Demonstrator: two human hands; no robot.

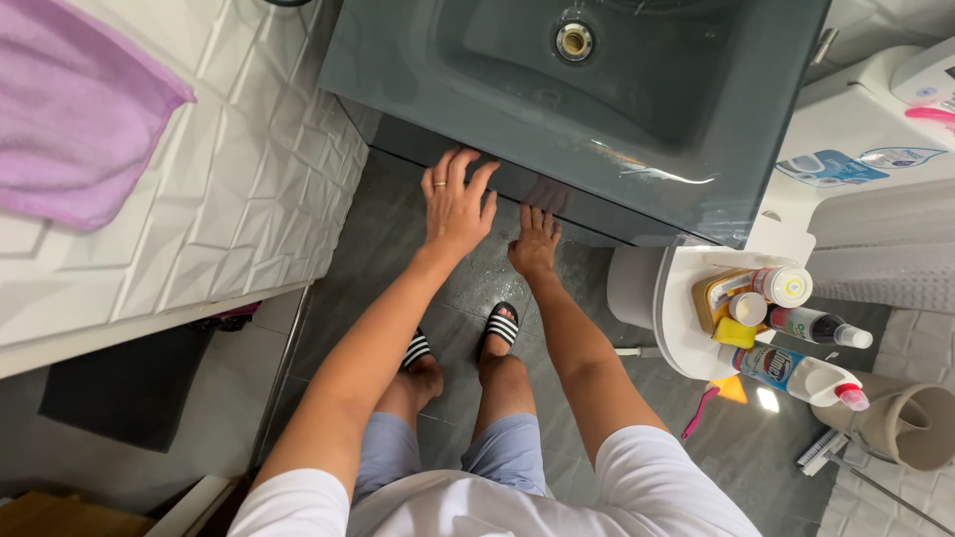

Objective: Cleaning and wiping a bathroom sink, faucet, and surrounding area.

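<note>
I look straight down at a dark grey washbasin point(696, 129) with a round drain point(574, 41). Beneath it is a dark cabinet front point(587, 204). My left hand point(458, 204) is spread flat with fingers apart, its fingertips at the cabinet's upper edge; it wears a ring. My right hand point(534, 244) reaches lower, fingers up against the cabinet front. Neither hand holds anything. My feet in black and white striped slides point(500, 326) stand on the dark tiled floor below.
A white caddy point(686, 338) at the right holds several cleaning bottles and a yellow sponge. A beige brush holder point(920, 428) stands beside it. A white appliance point(856, 119) is at the far right. A purple towel point(70, 109) hangs on the white tiled wall at left.
</note>
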